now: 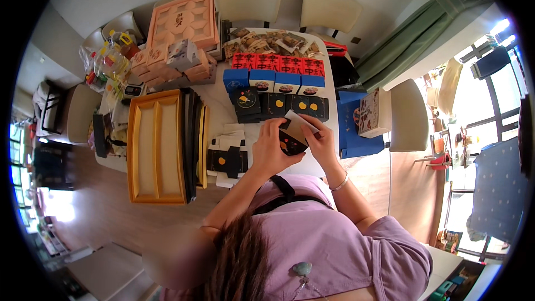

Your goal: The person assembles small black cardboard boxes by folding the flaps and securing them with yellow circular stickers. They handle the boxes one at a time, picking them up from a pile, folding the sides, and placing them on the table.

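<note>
Being gripped from both sides, a small black box (291, 144) is held near the front edge of the table (214, 96). Its left side is clamped by the fingers of the left hand (271, 147), seemingly for steadiness; its pale flap (295, 118) is pinched by the fingers of the right hand (322, 142), perhaps to control it. Unfolded cartons (227, 161) are laid just left, apparently within reach. Beyond, closed black boxes (301, 106) are lined up compactly, with blue boxes (287, 83) ranked behind. Farther left, a divided gold tray (157, 150) is set.
</note>
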The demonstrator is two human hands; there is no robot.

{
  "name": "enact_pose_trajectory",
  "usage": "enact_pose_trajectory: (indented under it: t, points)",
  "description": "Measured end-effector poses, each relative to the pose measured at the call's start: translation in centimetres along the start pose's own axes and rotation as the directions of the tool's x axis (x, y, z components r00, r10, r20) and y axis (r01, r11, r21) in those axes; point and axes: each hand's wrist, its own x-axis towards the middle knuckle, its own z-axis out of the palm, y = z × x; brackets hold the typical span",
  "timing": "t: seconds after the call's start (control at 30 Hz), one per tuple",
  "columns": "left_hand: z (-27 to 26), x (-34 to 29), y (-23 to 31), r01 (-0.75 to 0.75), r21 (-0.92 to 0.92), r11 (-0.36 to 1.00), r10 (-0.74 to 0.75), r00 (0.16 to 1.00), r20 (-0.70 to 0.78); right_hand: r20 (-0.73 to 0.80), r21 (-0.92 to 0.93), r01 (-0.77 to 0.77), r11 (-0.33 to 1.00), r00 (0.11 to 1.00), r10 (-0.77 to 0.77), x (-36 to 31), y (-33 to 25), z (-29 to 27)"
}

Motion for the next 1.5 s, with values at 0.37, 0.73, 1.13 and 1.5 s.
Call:
enact_pose_trajectory:
  t: [0.37,0.73,1.13,1.5]
  points:
    - [-0.2,0.4,-0.6,0.014,0.078,0.997,-0.008,0.998,-0.068,0.048,0.229,0.151,0.962,0.985,-0.166,-0.3,1.9,0.2]
    - [-0.1,0.4,-0.5,0.005,0.16,0.987,0.01,0.996,-0.092,-0.084,0.117,0.23,0.966,0.972,-0.221,-0.2,1.6,1.5]
    - [0.6,0.1,-1.7,-0.046,0.102,0.994,0.062,0.984,-0.165,0.002,-0.235,0.373,0.898,0.924,-0.383,-0.6,0.2,1.9]
    - [0.5,0.0,-2.1,0.009,-0.01,1.0,-0.01,0.996,-0.089,-0.019,-0.132,0.356,0.925,0.932,-0.362,-0.6,3.2,1.8]
